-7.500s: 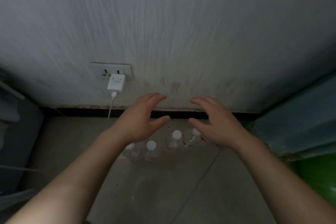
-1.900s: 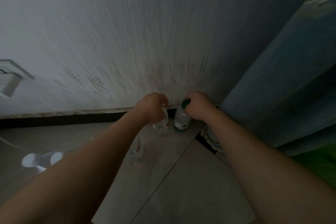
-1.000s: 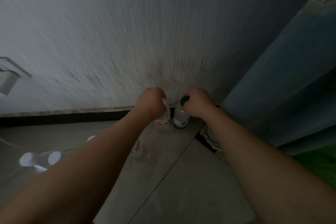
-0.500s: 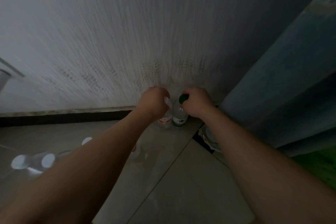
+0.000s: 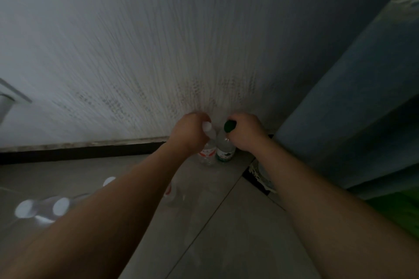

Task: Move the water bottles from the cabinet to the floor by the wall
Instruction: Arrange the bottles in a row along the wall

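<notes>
Head camera, the only view, looks down into the far right corner of the tiled floor, where the striped grey wall meets a blue-grey cabinet side. The left hand is closed around the neck of a clear bottle with a white cap and a red label, and the right hand is closed around the neck of a bottle with a green cap and a green label. Both bottles stand upright, touching or nearly touching each other, and their bases appear to rest on the floor just in front of the dark skirting board. Holding them by the necks probably lets the person lower each one straight down and steady it before letting go, and pressing them side by side against the wall keeps them out of the walking area. Further left along the floor, more clear bottles with white caps show through motion blur, partly hidden behind the left forearm, so I cannot count them. One red-labelled bottle stands nearer, beside the left arm. I judge that releasing both necks is what remains here.
</notes>
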A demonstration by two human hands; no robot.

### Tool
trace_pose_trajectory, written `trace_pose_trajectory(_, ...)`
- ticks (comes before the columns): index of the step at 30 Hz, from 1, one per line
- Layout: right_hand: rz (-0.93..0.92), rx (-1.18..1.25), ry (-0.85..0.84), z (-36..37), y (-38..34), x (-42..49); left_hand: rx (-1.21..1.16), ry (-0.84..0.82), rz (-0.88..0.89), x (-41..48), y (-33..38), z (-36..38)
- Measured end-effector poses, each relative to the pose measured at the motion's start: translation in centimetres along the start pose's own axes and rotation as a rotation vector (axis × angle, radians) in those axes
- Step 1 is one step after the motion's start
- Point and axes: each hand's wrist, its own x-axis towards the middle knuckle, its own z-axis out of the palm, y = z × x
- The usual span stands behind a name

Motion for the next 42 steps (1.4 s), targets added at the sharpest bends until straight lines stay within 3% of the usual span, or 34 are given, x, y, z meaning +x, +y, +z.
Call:
trace_pose_trajectory(29, 0.044, -0.082, -0.037, -2.6, -0.9, -1.2, 0.017, 0.002, -0.09, -0.9, -0.7, -2.0)
trace_pose_trajectory(42, -0.124, -0.074, 0.034, -4.7, -5.6, -3.4, 0.107, 0.033, -0.142, -4.2, -2.1, -7.4)
